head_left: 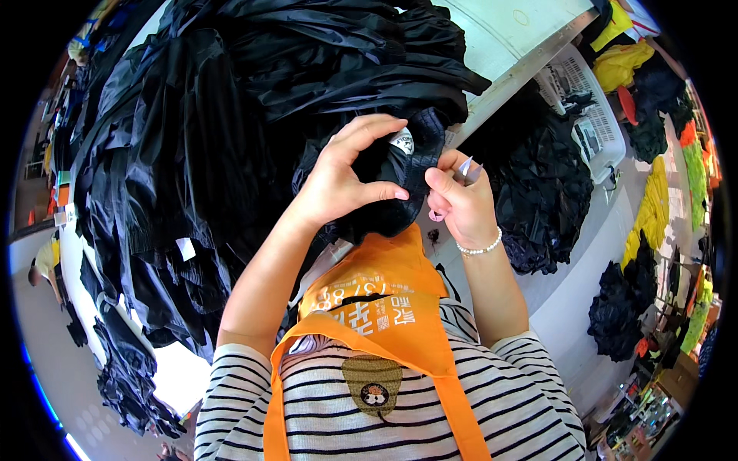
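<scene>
A black garment's gathered waistband [421, 157] is raised in front of me, with a small white label [401, 140] inside it. My left hand [342, 170] is at the band's left side, thumb and fingers spread wide in a C shape around the opening. Some of its fingertips may touch the fabric; I cannot tell. My right hand [463, 201] is closed at the band's right edge, thumb pressed near the cloth. Small thread snips [468, 172] sit in that hand, their pointed blades sticking up past the fingers.
A large heap of black garments [207, 146] covers the table [523, 31] ahead and left. To the right lie a black pile [542, 184], a white plastic basket [603, 131] and yellow cloth [652, 203]. Another person [46, 261] bends at the far left.
</scene>
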The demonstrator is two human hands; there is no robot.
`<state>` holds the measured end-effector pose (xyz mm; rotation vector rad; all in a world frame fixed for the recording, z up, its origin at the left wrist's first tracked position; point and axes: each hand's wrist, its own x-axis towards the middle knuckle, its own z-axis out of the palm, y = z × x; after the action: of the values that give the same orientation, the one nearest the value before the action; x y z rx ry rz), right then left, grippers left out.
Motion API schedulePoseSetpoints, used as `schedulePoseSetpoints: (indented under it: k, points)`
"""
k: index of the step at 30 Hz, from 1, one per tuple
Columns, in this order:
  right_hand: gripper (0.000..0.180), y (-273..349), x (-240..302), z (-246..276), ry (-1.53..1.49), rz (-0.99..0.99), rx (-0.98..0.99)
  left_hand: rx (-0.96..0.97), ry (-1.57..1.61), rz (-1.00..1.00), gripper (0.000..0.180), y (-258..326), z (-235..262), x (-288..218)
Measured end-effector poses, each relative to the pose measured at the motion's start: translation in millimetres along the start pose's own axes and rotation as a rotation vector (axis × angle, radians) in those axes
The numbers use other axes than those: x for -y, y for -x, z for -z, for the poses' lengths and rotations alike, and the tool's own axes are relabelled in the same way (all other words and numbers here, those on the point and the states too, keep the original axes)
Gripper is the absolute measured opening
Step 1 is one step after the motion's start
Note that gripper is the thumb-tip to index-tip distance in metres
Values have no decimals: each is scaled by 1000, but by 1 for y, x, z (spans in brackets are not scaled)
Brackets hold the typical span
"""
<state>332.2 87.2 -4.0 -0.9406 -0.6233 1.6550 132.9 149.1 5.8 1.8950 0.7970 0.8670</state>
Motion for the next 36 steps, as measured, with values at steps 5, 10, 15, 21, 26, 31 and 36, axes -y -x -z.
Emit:
schedulePoseSetpoints:
  k: [5, 10, 15, 21, 26, 31, 36]
  points:
    - [16, -1, -12, 13, -52, -23, -36, 54, 44, 22, 66, 1, 0, 18]
    - [17, -9, -6, 11, 90, -65, -134, -90, -263, -82, 46, -1, -12, 4]
    - [18, -13, 4, -1, 50, -173, -202, -312, 526, 140, 14, 0, -16, 11]
    - [15, -24, 12, -22, -7, -277, -157, 76, -18, -54, 57, -16, 13, 20]
    - [22, -31, 17, -37, 220, -195, -135, 27, 184, 56, 35, 0, 13, 44]
    - [37, -15, 40, -19, 845, 167, -100, -62, -159, 26, 24, 12, 13, 25]
    - [24, -21, 21, -29, 900, 187, 41, -85, -230, -25, 23, 8, 8, 21]
